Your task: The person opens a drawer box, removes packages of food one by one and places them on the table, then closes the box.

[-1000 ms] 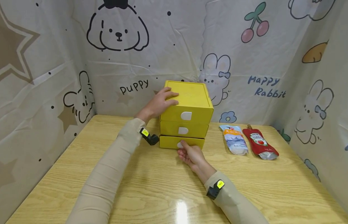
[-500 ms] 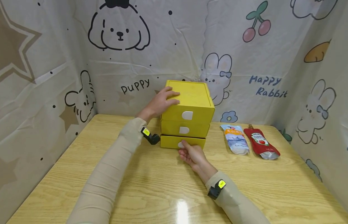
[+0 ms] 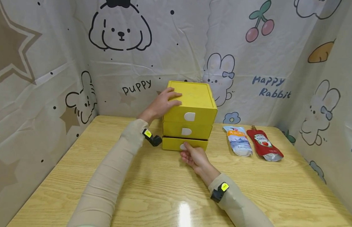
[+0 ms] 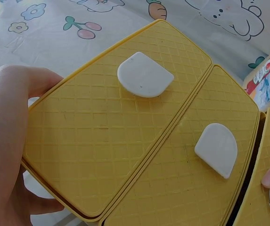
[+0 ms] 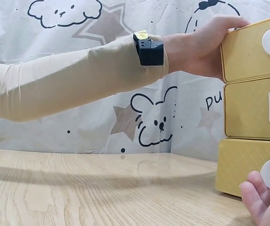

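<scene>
A yellow box of three stacked drawers (image 3: 193,94) stands at the back of the table, each drawer with a white tab. Across its top left edge lies my left hand (image 3: 163,103), gripping the corner; in the left wrist view, fingers (image 4: 47,205) show along the box's side. Low at the front, my right hand (image 3: 196,157) pinches the white tab (image 5: 269,175) of the bottom drawer (image 3: 171,143) between thumb and curled fingers. That drawer juts slightly forward of the two above, with a dark gap over its front. Its inside is hidden.
Right of the box, a blue and white pouch (image 3: 238,142) lies flat beside a red ketchup pouch (image 3: 263,144). The wooden table (image 3: 153,189) reaches back to a printed cloth (image 3: 176,37), which also hangs on both sides.
</scene>
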Tool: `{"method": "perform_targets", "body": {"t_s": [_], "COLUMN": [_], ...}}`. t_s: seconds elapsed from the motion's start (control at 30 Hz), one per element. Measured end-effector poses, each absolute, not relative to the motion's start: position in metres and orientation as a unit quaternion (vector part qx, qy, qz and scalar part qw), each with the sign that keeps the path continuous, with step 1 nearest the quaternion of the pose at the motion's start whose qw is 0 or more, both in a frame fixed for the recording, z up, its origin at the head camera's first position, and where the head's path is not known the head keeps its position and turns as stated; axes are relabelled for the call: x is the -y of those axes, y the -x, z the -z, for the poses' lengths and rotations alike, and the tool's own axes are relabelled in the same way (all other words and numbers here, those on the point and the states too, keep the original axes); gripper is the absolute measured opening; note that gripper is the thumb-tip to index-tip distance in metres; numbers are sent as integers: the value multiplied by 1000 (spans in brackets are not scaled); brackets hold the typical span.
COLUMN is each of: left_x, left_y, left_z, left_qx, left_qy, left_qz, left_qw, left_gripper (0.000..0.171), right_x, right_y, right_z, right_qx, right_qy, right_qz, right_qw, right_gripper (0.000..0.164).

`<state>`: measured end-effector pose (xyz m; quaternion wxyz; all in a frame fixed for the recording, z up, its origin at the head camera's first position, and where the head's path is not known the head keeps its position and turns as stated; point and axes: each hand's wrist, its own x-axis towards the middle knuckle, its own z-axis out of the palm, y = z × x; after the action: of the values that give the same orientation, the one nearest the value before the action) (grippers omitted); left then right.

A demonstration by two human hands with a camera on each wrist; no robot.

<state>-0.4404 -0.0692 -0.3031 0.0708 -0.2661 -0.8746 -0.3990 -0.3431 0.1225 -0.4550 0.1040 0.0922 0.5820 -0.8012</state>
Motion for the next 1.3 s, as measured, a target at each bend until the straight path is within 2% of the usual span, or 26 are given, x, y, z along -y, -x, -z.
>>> {"method": "perform_targets", "body": {"t_s": [0.33,0.7,1.3], "left_x": [70,70,70], "left_y": [440,441,439], "left_z": [303,303,302], "left_qx": [876,875,873], "left_qy": [266,268,269], "left_qz": [397,397,401], "left_qw": [69,70,70], "left_gripper": [53,52,52], "right_x": [-123,-123,-123], "right_y": [342,341,338], "right_z": [455,456,456], "right_qx": [-593,-597,-600], "right_qy": [-91,-82,-71], "right_qz": [793,791,789], "right_qw": [105,107,111], "right_gripper": [39,34,38]}}
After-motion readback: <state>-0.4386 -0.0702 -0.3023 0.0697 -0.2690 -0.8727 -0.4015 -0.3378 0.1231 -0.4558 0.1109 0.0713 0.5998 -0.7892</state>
